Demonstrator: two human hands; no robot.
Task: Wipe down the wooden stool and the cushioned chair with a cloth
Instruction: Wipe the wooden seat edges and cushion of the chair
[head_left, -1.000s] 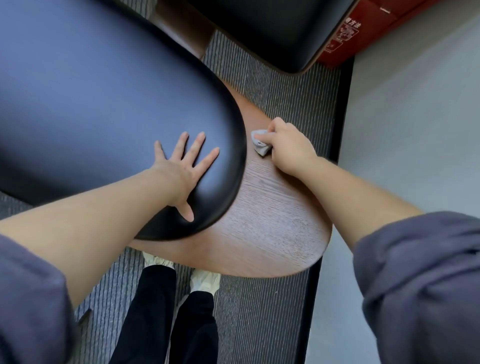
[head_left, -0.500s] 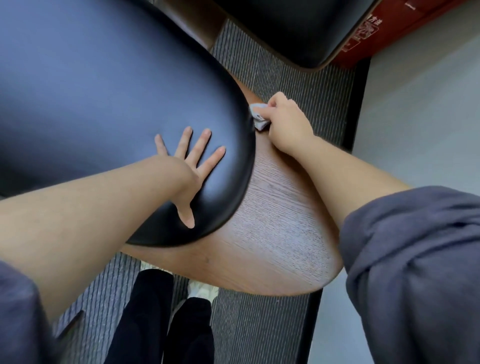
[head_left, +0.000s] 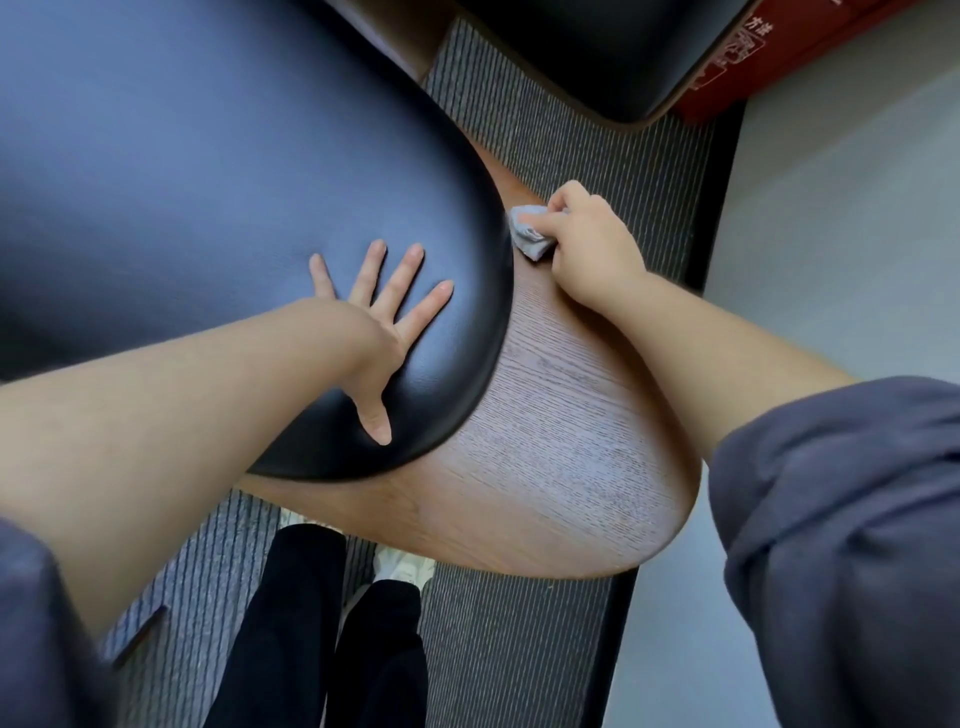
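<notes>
while the right hand (head_left: 587, 244) pinches the cloth (head_left: 524, 234) on the wood (head_left: 561, 441) just beside the cushion (head_left: 234, 182), the left hand (head_left: 384, 322) lies flat on that cushion; best follow the seam with firm, even strokes.

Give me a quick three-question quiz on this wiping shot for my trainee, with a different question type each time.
1. True or false: the left hand holds the small crumpled grey cloth.
2. Fill in: on the glossy black padded cushion, the left hand lies flat with its fingers ____.
3. Where does the cloth sit? A) on top of the cushion B) on the brown wood-grain surface, beside the cushion's edge C) on the back of the left hand

Key: 1 false, the right hand grips it; 2 spread; 3 B.
</notes>
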